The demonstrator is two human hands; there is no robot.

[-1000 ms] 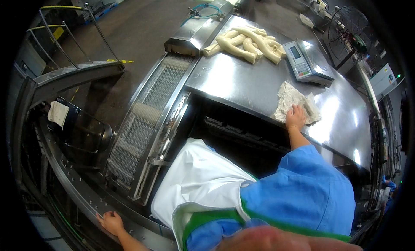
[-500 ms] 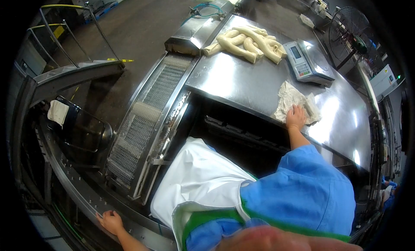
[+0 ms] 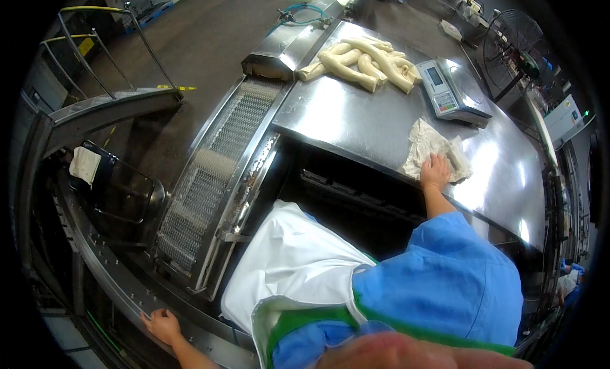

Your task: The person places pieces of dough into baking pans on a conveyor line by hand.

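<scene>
My right hand (image 3: pixel 435 172) lies with fingers spread on a crumpled off-white cloth (image 3: pixel 427 143), near the front edge of the steel table (image 3: pixel 318 118). Just beyond the cloth stands a digital scale (image 3: pixel 454 93) with a small display and keypad. Several thick, pale, rope-like lengths that look like dough (image 3: pixel 362 64) are heaped on the table's far left part. Down at the lower left, my left hand (image 3: pixel 162 326) rests on a long metal beam (image 3: pixel 117 277), its fingers loosely bent and apart. Nothing shows in its grasp.
A mesh conveyor belt (image 3: pixel 213 162) runs along the table's left side toward a metal housing (image 3: pixel 289 42). A black chair (image 3: pixel 133 191) with a white cloth stands farther left, near railed steps (image 3: pixel 121 102). A large fan (image 3: pixel 513 42) is at the upper right.
Both hands, the cloth and the dough-like lengths stay in place. At the far top, a person's blue-clad leg has shifted slightly.
</scene>
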